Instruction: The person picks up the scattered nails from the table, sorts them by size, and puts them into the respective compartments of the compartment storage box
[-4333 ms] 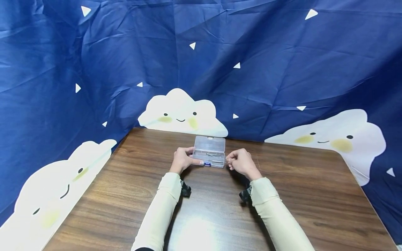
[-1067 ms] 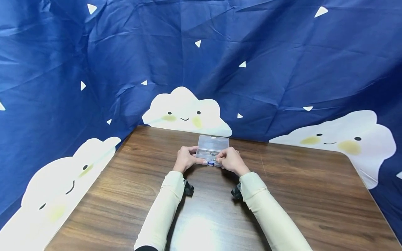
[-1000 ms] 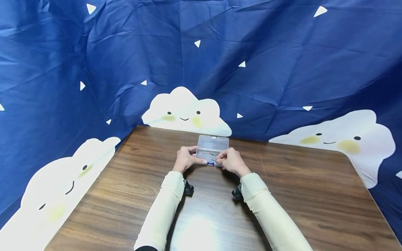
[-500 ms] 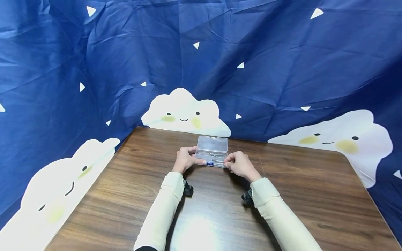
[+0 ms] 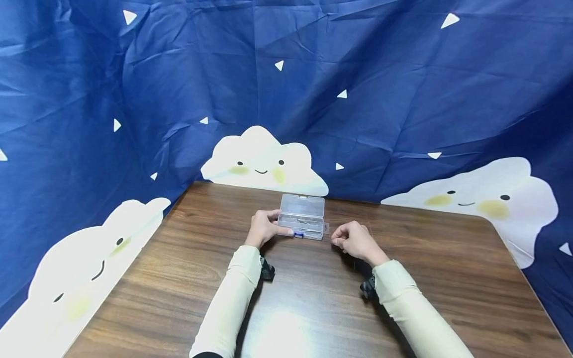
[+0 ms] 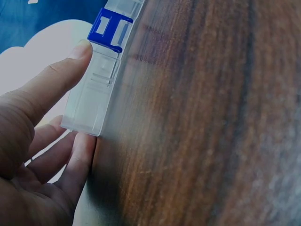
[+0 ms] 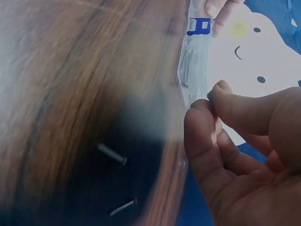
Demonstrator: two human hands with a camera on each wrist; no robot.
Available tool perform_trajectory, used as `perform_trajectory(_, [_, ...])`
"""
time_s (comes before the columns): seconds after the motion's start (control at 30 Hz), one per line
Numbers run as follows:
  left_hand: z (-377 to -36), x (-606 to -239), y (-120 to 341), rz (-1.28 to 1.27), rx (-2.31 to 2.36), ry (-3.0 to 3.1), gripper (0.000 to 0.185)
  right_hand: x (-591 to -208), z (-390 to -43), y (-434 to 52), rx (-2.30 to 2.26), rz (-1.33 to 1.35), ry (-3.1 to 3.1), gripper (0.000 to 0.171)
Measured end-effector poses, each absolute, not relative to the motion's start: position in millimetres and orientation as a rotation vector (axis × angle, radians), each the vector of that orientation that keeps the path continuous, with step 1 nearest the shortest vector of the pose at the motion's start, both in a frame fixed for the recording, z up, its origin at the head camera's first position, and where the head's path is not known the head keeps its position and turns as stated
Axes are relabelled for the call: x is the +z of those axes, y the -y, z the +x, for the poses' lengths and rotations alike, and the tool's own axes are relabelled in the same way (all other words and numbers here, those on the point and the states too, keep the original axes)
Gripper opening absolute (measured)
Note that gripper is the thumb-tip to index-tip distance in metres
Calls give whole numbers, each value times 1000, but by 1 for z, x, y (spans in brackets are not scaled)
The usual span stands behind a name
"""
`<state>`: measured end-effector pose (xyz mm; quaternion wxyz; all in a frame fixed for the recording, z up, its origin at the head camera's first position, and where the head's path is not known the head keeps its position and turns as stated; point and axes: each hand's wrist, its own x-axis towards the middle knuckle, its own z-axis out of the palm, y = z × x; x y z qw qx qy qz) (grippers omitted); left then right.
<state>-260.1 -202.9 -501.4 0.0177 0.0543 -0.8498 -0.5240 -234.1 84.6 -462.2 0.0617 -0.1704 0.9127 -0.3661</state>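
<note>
A clear plastic box (image 5: pixel 302 206) lies with its lid raised toward the cloth. Its front carries a blue latch (image 5: pixel 298 234). Several slim metal pieces (image 5: pixel 310 231) with heads, nails or screws, lie in its compartments. My left hand (image 5: pixel 261 228) grips the box's left end, thumb along the front by the latch and fingers round the end. To the right of the box, apart from it, is my right hand (image 5: pixel 355 240), thumb and index fingertips together, nothing visible between them. Under it, two loose headed metal pieces (image 7: pixel 112 154) lie in shadow on the table.
The brown wooden table (image 5: pixel 313 308) reaches back to a blue cloth (image 5: pixel 286 74) printed with white clouds. A clear hanging tab (image 5: pixel 326 228) juts from the box's right end. Each wrist bears a black camera.
My right hand was over the box's compartments about a second ago; it has since drawn away to the right, past the box's end. The left hand keeps its grip on the box.
</note>
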Motion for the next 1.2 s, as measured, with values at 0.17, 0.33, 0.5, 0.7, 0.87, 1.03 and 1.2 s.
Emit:
perform_trajectory(0.17, [-260,-501,203,175,-1630,2640,81,-462,-231,-94,-1093,-507,-2759,6])
perform_trajectory(0.33, [-260,-501,203,171,-1629,2644,80,-463,-228,-104,-1091,-527,-2765,7])
perform_trajectory(0.5, [-261,-501,203,176,-1625,2648,80,-465,-226,-114,-1079,-537,-2769,7])
perform_trajectory(0.7, [-261,-500,203,172,-1642,2647,80,-463,-224,-125,-1010,-591,-2807,3])
perform_trajectory(0.87, [-261,-501,203,173,-1655,2641,80,-463,-223,-135,-967,-639,-2804,9])
perform_trajectory(1.03, [-261,-502,204,156,-1647,2637,80,-465,-222,-145,-925,-651,-2818,16])
perform_trajectory(1.2, [-261,-503,203,152,-1672,2631,81,-468,-218,-152,-897,-648,-2817,22])
